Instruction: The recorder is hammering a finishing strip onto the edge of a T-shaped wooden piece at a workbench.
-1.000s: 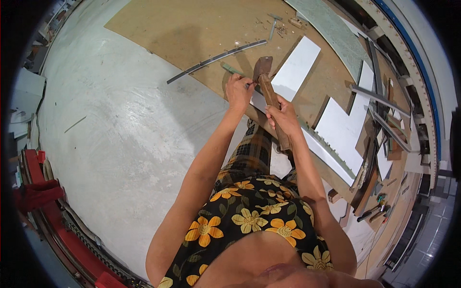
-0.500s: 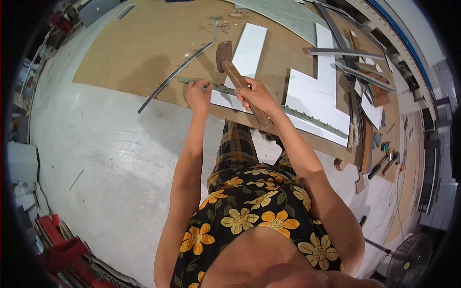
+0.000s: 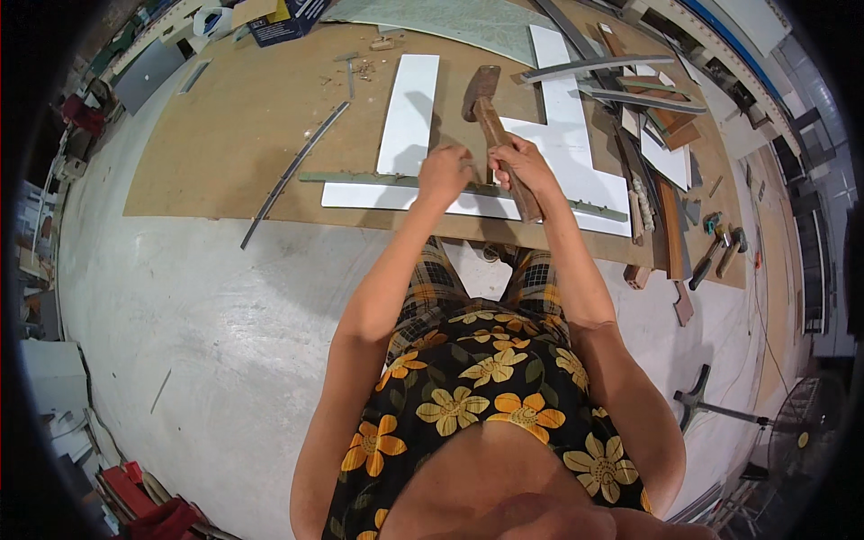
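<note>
My right hand is closed round the wooden handle of a hammer, its rusty brown head raised away from me over the table. To its left, my left hand is bunched above a long grey-green strip, fingers curled toward the hammer. Whatever those fingertips hold is too small to make out. The strip, with small lumps along its right part, lies lengthwise on or against a narrow white board by the table's near edge. Beyond lie an upright white panel and a stepped white panel.
The brown tabletop carries a dark metal strip overhanging its near edge. Small debris lies further back. Bent grey strips and wooden offcuts crowd the right, near more hammers. A fan stands lower right.
My left hand has left the strip's left end and moved right along it, close to the hammer. The hammer stays in my right hand. The whole view has shifted.
</note>
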{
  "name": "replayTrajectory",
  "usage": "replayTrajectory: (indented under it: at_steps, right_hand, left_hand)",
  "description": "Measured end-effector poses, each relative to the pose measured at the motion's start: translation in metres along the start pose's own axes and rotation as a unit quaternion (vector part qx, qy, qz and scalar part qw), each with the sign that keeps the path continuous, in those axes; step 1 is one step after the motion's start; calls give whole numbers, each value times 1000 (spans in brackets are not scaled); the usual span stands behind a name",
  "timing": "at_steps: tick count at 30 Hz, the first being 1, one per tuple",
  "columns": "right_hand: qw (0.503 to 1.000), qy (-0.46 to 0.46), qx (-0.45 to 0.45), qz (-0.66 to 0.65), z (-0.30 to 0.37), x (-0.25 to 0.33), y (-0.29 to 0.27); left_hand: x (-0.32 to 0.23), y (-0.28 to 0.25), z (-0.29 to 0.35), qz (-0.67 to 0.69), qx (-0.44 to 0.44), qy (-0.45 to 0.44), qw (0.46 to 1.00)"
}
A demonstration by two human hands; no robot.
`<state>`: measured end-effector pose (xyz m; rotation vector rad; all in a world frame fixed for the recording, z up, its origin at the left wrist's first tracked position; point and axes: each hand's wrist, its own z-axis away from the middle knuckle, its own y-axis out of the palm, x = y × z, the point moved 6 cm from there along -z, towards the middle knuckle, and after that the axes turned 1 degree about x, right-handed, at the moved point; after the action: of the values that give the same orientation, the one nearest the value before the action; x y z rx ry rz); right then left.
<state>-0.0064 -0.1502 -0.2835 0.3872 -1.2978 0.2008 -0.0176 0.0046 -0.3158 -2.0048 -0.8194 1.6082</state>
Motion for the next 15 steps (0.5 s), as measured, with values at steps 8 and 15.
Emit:
replayTrajectory:
  at_steps: [8,15]
  right_hand:
    - [996,-11,-91,-6,29,-2,-70]
    - [995,-8,-99,-15,43,-11,-90]
  left_hand:
    - [-24,73,20,-267,142,105,947]
    - [-22,70,1,-232,131,170,949]
